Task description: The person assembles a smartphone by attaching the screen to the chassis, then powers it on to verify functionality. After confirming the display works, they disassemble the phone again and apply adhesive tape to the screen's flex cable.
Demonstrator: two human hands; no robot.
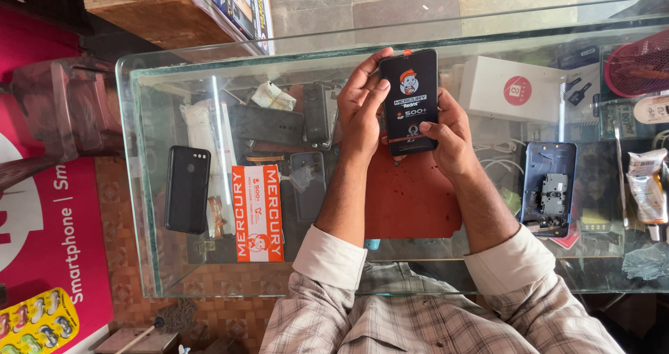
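Both your hands hold a black phone [410, 102] above the glass bench [139, 187], upper centre of the frame. Your left hand [359, 110] pinches its left edge; your right hand [449, 134] clasps its lower right. A dark phone case [187, 189] lies at left, an opened blue phone [549, 189] at right.

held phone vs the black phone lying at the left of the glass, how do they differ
The held phone is gripped by both hands, left hand and right hand; the black phone lies untouched on the glass. The held phone carries a printed sticker on its front; the black phone shows a plain back. Both are dark slabs.
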